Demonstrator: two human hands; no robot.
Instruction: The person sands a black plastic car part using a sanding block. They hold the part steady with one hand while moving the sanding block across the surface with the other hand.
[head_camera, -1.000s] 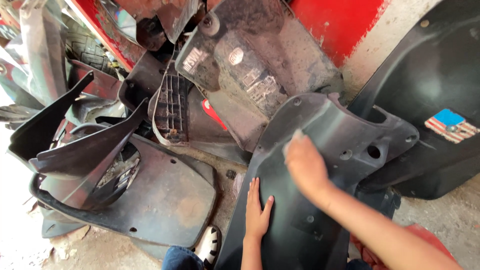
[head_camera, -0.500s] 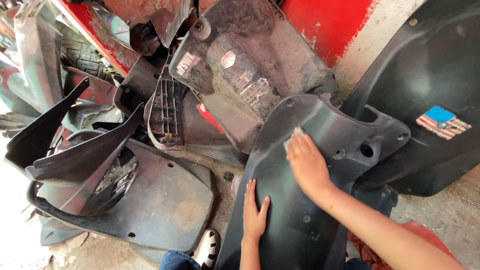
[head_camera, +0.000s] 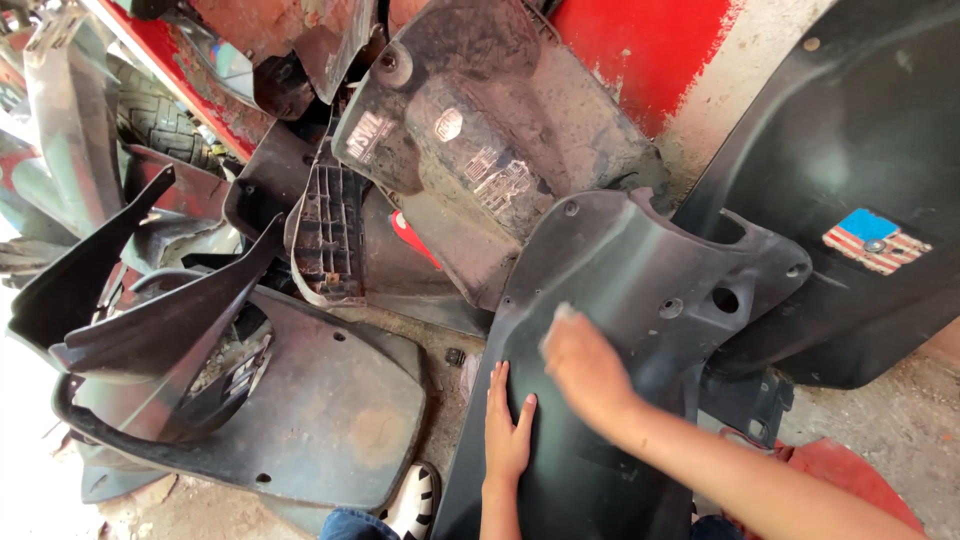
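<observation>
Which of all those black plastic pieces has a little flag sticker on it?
The big glossy black plastic panel leaning at the far right. A small flag sticker with red and white stripes and a blue corner sits on it; the other dusty black panels carry no coloured sticker.

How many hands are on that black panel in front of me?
2. The left hand lies flat on the panel near its left edge; the right hand presses a small pale thing higher up, mid-panel.

A dusty black cover (head_camera: 500, 150) leans against the red wall (head_camera: 640, 50); left of it, a ribbed grille (head_camera: 325, 235); a tyre (head_camera: 160, 125) farther left.
</observation>
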